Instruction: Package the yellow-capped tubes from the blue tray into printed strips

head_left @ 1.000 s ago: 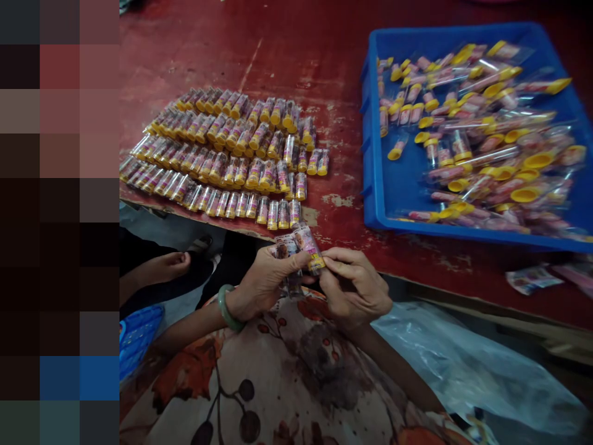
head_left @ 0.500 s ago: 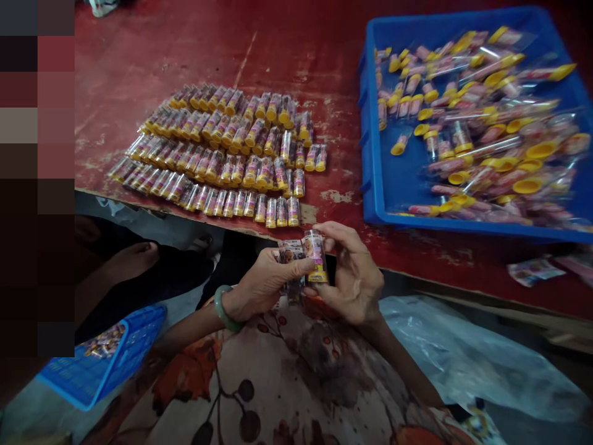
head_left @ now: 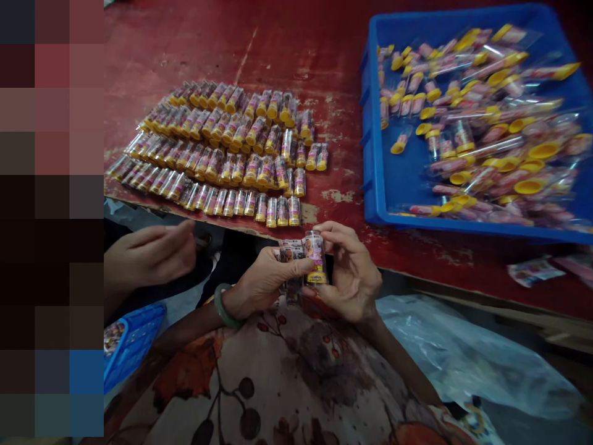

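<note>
Just off the table's front edge, my left hand (head_left: 259, 278) is closed on a thin stack of printed plastic labels (head_left: 291, 253). Its thumb also presses against a small clear tube (head_left: 315, 252) with a printed label and a yellow base. My right hand (head_left: 356, 272) grips that tube from the right, fingertips at its top and thumb near the bottom. The tube stands almost upright beside the labels. Beyond my hands, many similar yellow-based tubes (head_left: 252, 170) lie in rows on the red table (head_left: 333, 37).
A blue tray (head_left: 376, 207) at the right holds many clear tubes with yellow ends. At left, another person's blurred hand (head_left: 152, 254) hovers near the table edge above a blue basket (head_left: 139, 340). Clear plastic sheeting (head_left: 463, 352) lies below right; a printed wrapper (head_left: 532, 272) sits on the table.
Another person's hand has come into view at the left. My hands keep nearly the same hold on the tube and labels.
</note>
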Demonstrator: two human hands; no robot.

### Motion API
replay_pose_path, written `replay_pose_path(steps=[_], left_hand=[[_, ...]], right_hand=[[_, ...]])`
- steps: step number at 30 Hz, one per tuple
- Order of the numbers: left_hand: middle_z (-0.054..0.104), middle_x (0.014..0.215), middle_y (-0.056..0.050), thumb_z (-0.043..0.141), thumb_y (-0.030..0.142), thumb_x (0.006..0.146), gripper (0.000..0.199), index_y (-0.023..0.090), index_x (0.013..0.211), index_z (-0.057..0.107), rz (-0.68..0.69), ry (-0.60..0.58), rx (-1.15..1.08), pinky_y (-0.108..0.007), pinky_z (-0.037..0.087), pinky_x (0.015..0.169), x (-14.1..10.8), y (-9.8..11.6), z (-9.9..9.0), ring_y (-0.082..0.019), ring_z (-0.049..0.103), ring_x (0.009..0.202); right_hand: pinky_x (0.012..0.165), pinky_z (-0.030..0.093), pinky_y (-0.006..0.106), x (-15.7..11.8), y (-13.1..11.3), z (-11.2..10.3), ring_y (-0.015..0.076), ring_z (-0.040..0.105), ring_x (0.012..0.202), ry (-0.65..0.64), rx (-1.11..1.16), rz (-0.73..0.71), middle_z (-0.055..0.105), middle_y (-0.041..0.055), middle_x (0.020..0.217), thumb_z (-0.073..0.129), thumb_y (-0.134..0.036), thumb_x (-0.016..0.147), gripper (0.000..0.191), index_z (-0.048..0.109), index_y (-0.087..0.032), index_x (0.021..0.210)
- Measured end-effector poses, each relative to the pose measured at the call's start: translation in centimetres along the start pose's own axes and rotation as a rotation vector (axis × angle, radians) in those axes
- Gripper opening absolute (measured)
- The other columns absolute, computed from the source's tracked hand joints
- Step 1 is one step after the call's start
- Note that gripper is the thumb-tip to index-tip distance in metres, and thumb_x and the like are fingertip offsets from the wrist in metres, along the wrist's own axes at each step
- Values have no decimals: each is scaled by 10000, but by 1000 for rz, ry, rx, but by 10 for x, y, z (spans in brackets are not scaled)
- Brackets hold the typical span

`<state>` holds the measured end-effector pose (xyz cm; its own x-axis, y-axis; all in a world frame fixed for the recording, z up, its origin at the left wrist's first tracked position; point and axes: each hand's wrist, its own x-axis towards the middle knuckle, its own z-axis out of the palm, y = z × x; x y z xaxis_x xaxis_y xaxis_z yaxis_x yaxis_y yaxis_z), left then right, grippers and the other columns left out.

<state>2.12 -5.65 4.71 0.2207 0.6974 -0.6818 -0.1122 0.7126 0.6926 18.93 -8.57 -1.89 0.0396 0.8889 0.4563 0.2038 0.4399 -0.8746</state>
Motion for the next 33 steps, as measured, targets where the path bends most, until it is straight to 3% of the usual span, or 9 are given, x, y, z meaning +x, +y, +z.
replay_pose_path(steps=[3, 5, 11, 14, 18, 20, 24, 28, 33], left_hand=[[710, 754, -48, 874, 319, 597, 339, 117, 831, 735, 4, -232, -133, -243, 523, 599, 18, -16, 10, -141, 645, 631], [704, 745, -49, 891, 363, 570, 395, 105, 824, 731, 8, -288, -194, -227, 520, 581, 28, -24, 11, -126, 630, 609], [703, 734, -69, 851, 367, 646, 342, 107, 811, 702, -31, -161, -199, -219, 533, 534, 30, -15, 5, -156, 674, 626], [717, 782, -81, 751, 163, 749, 97, 150, 821, 688, -93, -112, -139, -230, 557, 602, 5, 20, -25, -196, 719, 803], [732, 917, -95, 618, -7, 771, 240, 211, 857, 671, -90, -126, -33, -223, 570, 720, -29, 68, -91, -186, 643, 1138], [729, 965, -76, 617, 14, 776, 224, 224, 834, 667, -40, -175, 21, -221, 567, 783, -31, 75, -107, -182, 578, 1238], [731, 915, -86, 693, 166, 757, 45, 199, 781, 674, -74, -334, -65, -367, 592, 835, -7, 39, -77, -288, 639, 1153], [730, 979, -156, 667, 229, 765, 147, 137, 878, 688, -162, -337, -197, -460, 568, 879, 23, -17, -30, -309, 702, 1002], [725, 1005, -157, 716, 205, 778, 195, 105, 945, 700, -212, -341, -362, -405, 576, 840, 31, -35, -30, -258, 721, 880]], right_hand=[[894, 508, 466, -2, 3, 3, 317, 528, 1181, -1, -19, -3, 520, 124, 1291, 700, -234, 659, 665, 488, -252, 1290], [908, 503, 466, -1, 7, 5, 311, 535, 1178, 17, -25, -13, 526, 127, 1285, 688, -223, 670, 655, 491, -242, 1294], [837, 512, 414, 27, 47, -9, 243, 571, 978, 80, -199, -90, 563, 116, 1226, 618, -184, 671, 607, 520, -203, 1270], [819, 517, 414, 47, 79, -15, 225, 567, 886, 43, -375, -96, 578, 124, 1186, 605, -185, 635, 609, 533, -175, 1240], [744, 537, 378, 61, 109, -10, 224, 581, 874, -68, -432, -120, 604, 126, 1127, 585, -180, 632, 602, 534, -153, 1231], [757, 545, 383, 64, 114, -6, 224, 595, 894, -111, -423, -132, 604, 130, 1159, 576, -172, 645, 603, 526, -155, 1246], [838, 551, 412, 67, 116, -3, 255, 602, 1046, -195, -415, -149, 580, 150, 1240, 580, -163, 669, 615, 509, -156, 1279], [940, 527, 469, 65, 114, -10, 306, 526, 1235, -261, -411, -144, 529, 192, 1332, 627, -175, 687, 662, 482, -132, 1331], [829, 581, 421, 66, 91, -42, 312, 493, 1295, -351, -372, -106, 480, 184, 1420, 716, -241, 726, 686, 487, -171, 1369]])
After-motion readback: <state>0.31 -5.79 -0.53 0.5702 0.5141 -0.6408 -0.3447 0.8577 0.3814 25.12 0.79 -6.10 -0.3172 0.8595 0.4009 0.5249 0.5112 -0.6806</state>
